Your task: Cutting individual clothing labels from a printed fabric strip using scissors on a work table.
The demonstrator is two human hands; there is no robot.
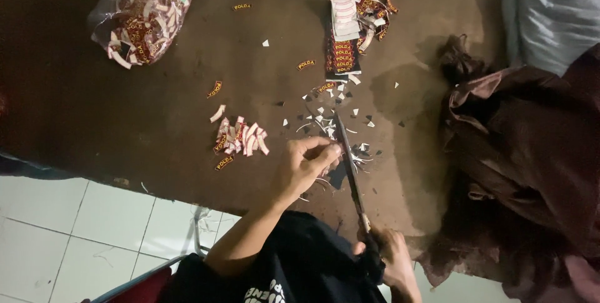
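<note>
Nearest, at six o'clock, the right hand (389, 254) has its grip pressed together around the dark handles of one pair of long scissors (349, 168); the blades run up toward twelve o'clock across the brown desk (81, 115); beside them, at about ten o'clock from that hand, the left hand (306, 164) pinches a small label piece (334, 155) against the blade, fingers curled tight on it. Around the blade tip lies a scatter of white and dark offcuts (325, 119), too many and too small to count, touching the scissors on both sides. At nine o'clock from the left hand sits one small heap of cut labels (240, 139), well apart from the blades; three or four single labels lie loose beyond it. At three o'clock a heap of dark brown cloth (525, 165) crowds the desk edge, near the right hand. Farther, at twelve o'clock, one uncut strip of labels (342, 40) lies with loose pieces beside it; at eleven o'clock, one clear bag of labels (145, 10); at one o'clock, a pale grey sack (553, 9).
</note>
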